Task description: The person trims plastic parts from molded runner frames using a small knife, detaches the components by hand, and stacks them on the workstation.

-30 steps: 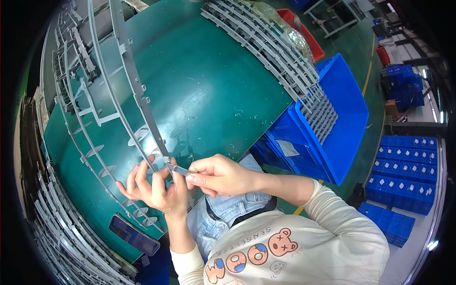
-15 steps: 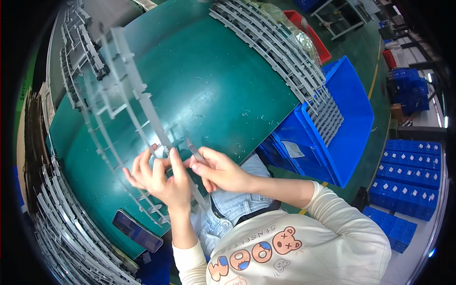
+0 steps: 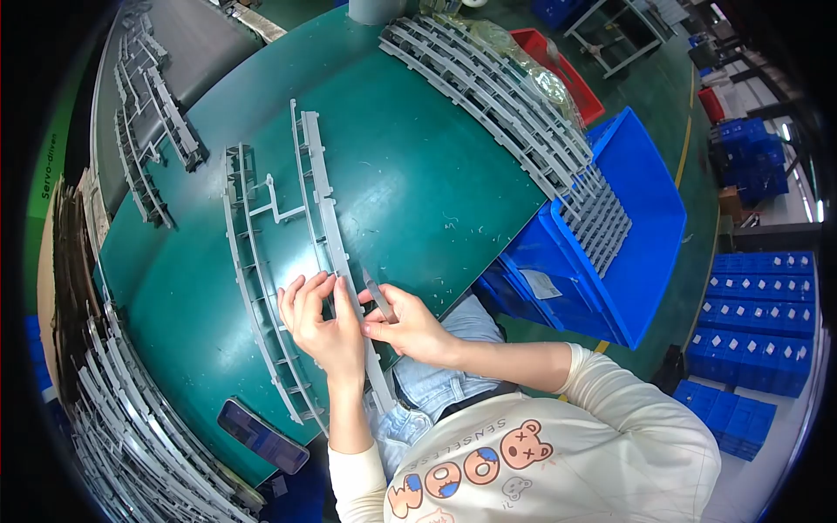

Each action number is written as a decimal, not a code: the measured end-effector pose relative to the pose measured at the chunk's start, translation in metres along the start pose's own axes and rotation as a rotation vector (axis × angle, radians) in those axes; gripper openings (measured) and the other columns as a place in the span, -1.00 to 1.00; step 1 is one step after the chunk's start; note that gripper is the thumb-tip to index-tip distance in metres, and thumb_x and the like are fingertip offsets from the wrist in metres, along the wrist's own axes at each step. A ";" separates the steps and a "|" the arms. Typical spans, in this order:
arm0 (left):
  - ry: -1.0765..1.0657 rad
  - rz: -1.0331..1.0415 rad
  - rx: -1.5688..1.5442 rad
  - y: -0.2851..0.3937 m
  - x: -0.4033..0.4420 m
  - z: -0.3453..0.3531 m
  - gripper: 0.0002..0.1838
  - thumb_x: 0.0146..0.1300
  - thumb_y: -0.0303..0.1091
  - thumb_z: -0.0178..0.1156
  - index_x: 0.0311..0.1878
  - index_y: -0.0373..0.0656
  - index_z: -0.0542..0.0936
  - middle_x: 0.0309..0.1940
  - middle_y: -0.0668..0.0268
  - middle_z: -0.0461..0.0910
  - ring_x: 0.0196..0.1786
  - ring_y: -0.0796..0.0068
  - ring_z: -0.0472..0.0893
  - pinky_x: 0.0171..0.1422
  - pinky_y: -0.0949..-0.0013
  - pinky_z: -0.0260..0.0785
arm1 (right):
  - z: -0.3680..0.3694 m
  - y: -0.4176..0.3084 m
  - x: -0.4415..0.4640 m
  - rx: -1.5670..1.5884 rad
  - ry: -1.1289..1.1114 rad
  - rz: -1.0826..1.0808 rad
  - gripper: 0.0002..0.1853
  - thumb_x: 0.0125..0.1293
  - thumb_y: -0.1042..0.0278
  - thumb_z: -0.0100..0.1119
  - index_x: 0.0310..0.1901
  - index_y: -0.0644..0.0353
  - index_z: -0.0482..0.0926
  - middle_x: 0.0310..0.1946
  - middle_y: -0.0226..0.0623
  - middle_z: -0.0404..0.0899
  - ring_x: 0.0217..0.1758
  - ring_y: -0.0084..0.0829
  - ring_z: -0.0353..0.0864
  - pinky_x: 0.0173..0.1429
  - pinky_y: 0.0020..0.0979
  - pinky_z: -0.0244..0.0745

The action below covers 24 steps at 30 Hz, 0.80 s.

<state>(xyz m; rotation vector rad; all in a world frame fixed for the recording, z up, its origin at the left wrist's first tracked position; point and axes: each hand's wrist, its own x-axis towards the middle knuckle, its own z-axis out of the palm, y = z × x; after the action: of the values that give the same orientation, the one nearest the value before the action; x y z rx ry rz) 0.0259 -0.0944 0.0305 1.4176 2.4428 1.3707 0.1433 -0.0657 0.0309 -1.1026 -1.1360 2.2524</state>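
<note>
A long grey molded plastic frame point(image 3: 329, 228), two slatted strips joined by a bent runner, lies over the green table in front of me. My left hand point(image 3: 327, 336) is closed on its right-hand strip near the close end, thumb and fingers pinching it. In my right hand point(image 3: 411, 329) is a slim metal blade, like a trimming knife point(image 3: 380, 299), its tip pointing up and away. The right fingertips are beside the same strip; whether they touch it I cannot tell. Palms and curled fingers partly hide the strip.
Several finished-looking grey strips point(image 3: 488, 96) are stacked at the table's far right, over a blue bin point(image 3: 649, 227). A phone point(image 3: 261, 436) lies at the near left edge. More grey strips point(image 3: 144, 418) pile up at left. Another frame point(image 3: 161, 113) rests on the conveyor point(image 3: 218, 44).
The grey frame, blurred and tilted left before, now lies steadier and further right. My left hand has moved right with it and its fingers have drawn in; my right hand has shifted slightly right.
</note>
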 end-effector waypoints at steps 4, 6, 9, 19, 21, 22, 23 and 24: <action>-0.024 -0.053 -0.072 -0.005 0.004 -0.003 -0.94 0.01 -0.52 0.27 -0.43 -0.20 0.58 -0.35 0.28 0.61 -0.07 0.23 0.53 0.31 0.14 0.20 | 0.001 0.000 0.001 -0.006 0.005 0.015 -0.62 0.20 0.52 0.16 0.05 0.20 0.35 -0.45 -0.44 0.54 -0.60 -0.74 0.32 -0.64 -0.71 0.12; -0.066 -0.049 -0.149 -0.005 0.008 -0.005 -0.93 0.00 -0.54 0.24 -0.43 -0.19 0.54 -0.36 0.28 0.59 -0.11 0.24 0.52 0.26 0.16 0.25 | -0.003 0.003 0.004 0.052 0.032 0.028 -0.58 0.18 0.52 0.20 0.08 0.18 0.35 -0.47 -0.47 0.54 -0.68 -0.76 0.26 -0.68 -0.71 0.07; -0.052 0.014 -0.080 -0.004 0.009 -0.019 -0.90 0.00 -0.56 0.22 -0.39 -0.19 0.52 -0.34 0.28 0.58 -0.13 0.23 0.52 0.22 0.18 0.29 | -0.013 0.001 0.017 0.038 0.118 -0.099 -0.60 0.19 0.51 0.19 0.07 0.21 0.38 -0.45 -0.47 0.52 -0.67 -0.75 0.28 -0.69 -0.72 0.14; 0.317 -0.441 0.268 -0.153 -0.055 -0.193 -0.77 0.23 -0.45 0.12 -0.07 -0.26 0.60 -0.12 0.18 0.59 -0.06 0.31 0.56 0.10 0.38 0.36 | -0.054 -0.018 0.038 -0.236 0.222 -0.135 -0.69 0.35 0.46 -0.02 0.11 0.28 0.42 -0.31 -0.22 0.62 -0.71 -0.79 0.17 -0.64 -0.76 0.06; 0.157 -0.624 0.091 -0.195 -0.085 -0.221 -0.74 0.29 -0.35 0.08 -0.05 -0.28 0.60 -0.01 0.17 0.56 0.00 0.33 0.54 0.15 0.38 0.32 | -0.054 -0.017 0.036 -0.270 0.204 -0.170 -0.70 0.35 0.46 -0.03 0.10 0.28 0.43 -0.32 -0.22 0.62 -0.72 -0.80 0.16 -0.64 -0.76 0.07; 0.152 -0.625 0.094 -0.198 -0.088 -0.220 -0.74 0.29 -0.35 0.08 -0.05 -0.28 0.60 -0.01 0.17 0.56 0.00 0.33 0.54 0.15 0.38 0.32 | -0.053 -0.017 0.036 -0.266 0.207 -0.165 -0.70 0.35 0.46 -0.03 0.10 0.28 0.43 -0.32 -0.22 0.62 -0.72 -0.80 0.16 -0.64 -0.76 0.07; 0.161 -0.607 0.066 -0.198 -0.091 -0.218 -0.74 0.29 -0.34 0.08 -0.07 -0.27 0.61 0.02 0.18 0.54 0.02 0.33 0.52 0.17 0.38 0.30 | -0.053 -0.018 0.037 -0.268 0.209 -0.159 -0.70 0.35 0.47 -0.02 0.09 0.28 0.43 -0.32 -0.22 0.62 -0.72 -0.78 0.17 -0.64 -0.75 0.09; 0.170 -0.590 0.036 -0.198 -0.094 -0.216 -0.75 0.30 -0.34 0.08 -0.08 -0.27 0.62 0.05 0.18 0.52 0.05 0.33 0.51 0.19 0.37 0.28 | -0.051 -0.020 0.037 -0.271 0.212 -0.154 -0.71 0.34 0.48 -0.02 0.08 0.28 0.42 -0.32 -0.22 0.62 -0.71 -0.77 0.18 -0.63 -0.74 0.10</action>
<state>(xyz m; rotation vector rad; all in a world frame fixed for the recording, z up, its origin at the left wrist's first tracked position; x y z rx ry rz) -0.1430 -0.3490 -0.0081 0.5101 2.6739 1.3358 0.1607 -0.0053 0.0112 -1.2734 -1.4109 1.8546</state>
